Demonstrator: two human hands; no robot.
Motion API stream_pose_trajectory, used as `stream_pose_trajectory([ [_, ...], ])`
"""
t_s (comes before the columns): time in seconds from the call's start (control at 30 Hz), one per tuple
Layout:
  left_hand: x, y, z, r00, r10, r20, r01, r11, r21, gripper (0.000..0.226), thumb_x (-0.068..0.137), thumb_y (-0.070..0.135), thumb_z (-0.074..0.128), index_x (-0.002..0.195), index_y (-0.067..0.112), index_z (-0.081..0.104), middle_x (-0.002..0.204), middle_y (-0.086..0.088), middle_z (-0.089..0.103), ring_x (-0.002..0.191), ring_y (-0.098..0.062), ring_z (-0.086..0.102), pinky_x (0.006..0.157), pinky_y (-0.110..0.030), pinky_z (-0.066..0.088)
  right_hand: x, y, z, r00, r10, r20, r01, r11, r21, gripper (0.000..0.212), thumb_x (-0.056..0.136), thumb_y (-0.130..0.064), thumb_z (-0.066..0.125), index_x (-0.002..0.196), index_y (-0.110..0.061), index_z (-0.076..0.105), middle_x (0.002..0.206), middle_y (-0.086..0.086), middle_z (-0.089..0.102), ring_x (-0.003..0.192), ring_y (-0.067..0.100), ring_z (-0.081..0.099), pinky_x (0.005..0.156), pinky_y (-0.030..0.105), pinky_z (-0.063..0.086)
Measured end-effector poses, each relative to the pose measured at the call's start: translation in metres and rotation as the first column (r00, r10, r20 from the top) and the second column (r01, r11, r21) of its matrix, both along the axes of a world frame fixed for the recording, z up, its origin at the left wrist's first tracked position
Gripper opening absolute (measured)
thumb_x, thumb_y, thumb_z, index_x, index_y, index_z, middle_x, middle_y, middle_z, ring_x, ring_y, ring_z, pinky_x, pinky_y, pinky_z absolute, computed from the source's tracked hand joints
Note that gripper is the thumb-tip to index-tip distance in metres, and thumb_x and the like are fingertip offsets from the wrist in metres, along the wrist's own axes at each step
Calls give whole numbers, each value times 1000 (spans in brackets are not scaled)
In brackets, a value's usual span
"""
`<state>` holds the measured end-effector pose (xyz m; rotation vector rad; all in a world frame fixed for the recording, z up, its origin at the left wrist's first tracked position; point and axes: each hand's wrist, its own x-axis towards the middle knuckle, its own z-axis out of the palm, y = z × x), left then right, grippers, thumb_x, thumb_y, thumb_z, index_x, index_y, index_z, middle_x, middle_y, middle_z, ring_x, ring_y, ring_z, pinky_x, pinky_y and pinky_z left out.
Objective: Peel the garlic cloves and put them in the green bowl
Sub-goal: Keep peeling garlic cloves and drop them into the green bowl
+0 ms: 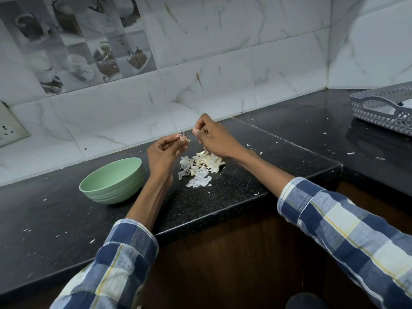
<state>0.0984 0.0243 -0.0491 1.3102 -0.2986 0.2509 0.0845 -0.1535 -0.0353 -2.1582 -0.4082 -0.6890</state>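
Peeling is the step in hand here: the left hand [165, 150] is raised above the black counter [223, 197], fingers curled and pinching a garlic clove [183, 138] at its fingertips, a wisp of skin standing up from it. The right hand [214, 137] sits just beside it, a little higher, fingers drawn in with thumb meeting fingertips; it looks to be nipping a shred of skin, though whatever it holds is too small to make out. Beneath both hands lies the pile of cloves and papery skins [200, 167], spread loose on the counter. The green bowl [112, 181] waits to the left of the pile, near the left forearm, and no cloves show inside it from this angle. By my reading, the next move calls for stripping the last skin off this clove, then carrying it left and dropping it into the bowl.
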Motion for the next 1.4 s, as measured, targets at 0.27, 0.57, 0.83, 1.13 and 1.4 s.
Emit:
stream_pose_trajectory([
  [0.27, 1, -1, -1, 1000, -27, 16, 27, 1000, 9, 13, 92, 1, 76, 104, 4, 73, 96, -8, 76, 91, -17, 72, 84, -26, 59, -6, 6, 4, 931, 295, -216, -257, 949, 184, 25, 109, -29, 51, 102, -11, 66, 78, 3, 71, 61, 9, 62, 54, 19, 51],
  [0.57, -5, -8, -6, 948, 94, 303, -215, 892, 397, 15, 106, 24, 65, 109, 9, 66, 96, -9, 77, 85, -17, 75, 82, -39, 63, -9, 8, 7, 939, 267, -215, -215, 947, 239, 23, 108, -19, 52, 104, 0, 63, 75, 6, 67, 58, 9, 59, 55, 18, 50],
  [0.83, -14, -8, -6, 884, 95, 458, -373, 734, 568, 26, 104, 39, 40, 86, 24, 49, 71, 4, 67, 69, -27, 65, 66, -51, 54, -14, 13, 5, 934, 277, -224, -249, 957, 148, 29, 111, -32, 45, 99, -8, 55, 79, 5, 60, 66, 13, 58, 62, 30, 55],
  [1.13, -11, -7, -4, 951, 65, 304, -216, 841, 497, 31, 110, 33, 45, 87, 19, 60, 79, -3, 68, 67, -19, 65, 64, -40, 50, -12, 8, 6, 944, 293, -152, -287, 956, 61, 28, 109, -26, 52, 96, -2, 57, 82, 7, 63, 65, 3, 60, 65, 22, 56],
  [1.4, -12, -5, -2, 919, 128, 374, -346, 719, 603, 54, 103, 56, 41, 71, 19, 65, 64, -12, 62, 59, -29, 58, 64, -48, 54, -11, 6, 2, 986, 121, 118, -93, 971, -221, 18, 99, -18, 67, 86, -6, 70, 72, 13, 65, 63, 13, 46, 62, 29, 37],
])
